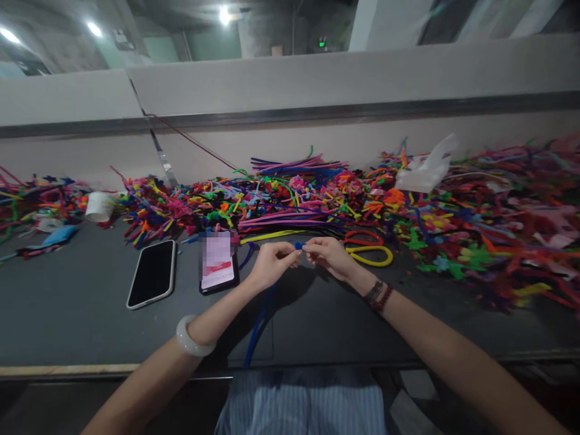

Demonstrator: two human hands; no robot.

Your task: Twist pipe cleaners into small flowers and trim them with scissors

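Observation:
My left hand (275, 263) and my right hand (330, 254) meet above the dark table, fingertips pinched close together. Between them is a small blue pipe cleaner piece (298, 246), bent into a little curled shape and gripped from both sides. Below my left hand, long blue pipe cleaners (256, 332) lie toward the table's front edge. Just behind my hands are a yellow pipe cleaner (276, 234) and scissors with yellow and red handle loops (390, 257). The scissors' blades cannot be made out.
A heap of colourful pipe cleaners (217, 205) runs along the back. To the left lie a dark-screened phone (153, 273) and a lit phone (219, 260). A white cup (99, 207) lies on its side at far left; a white plastic piece (426, 172) rests on the heap at right.

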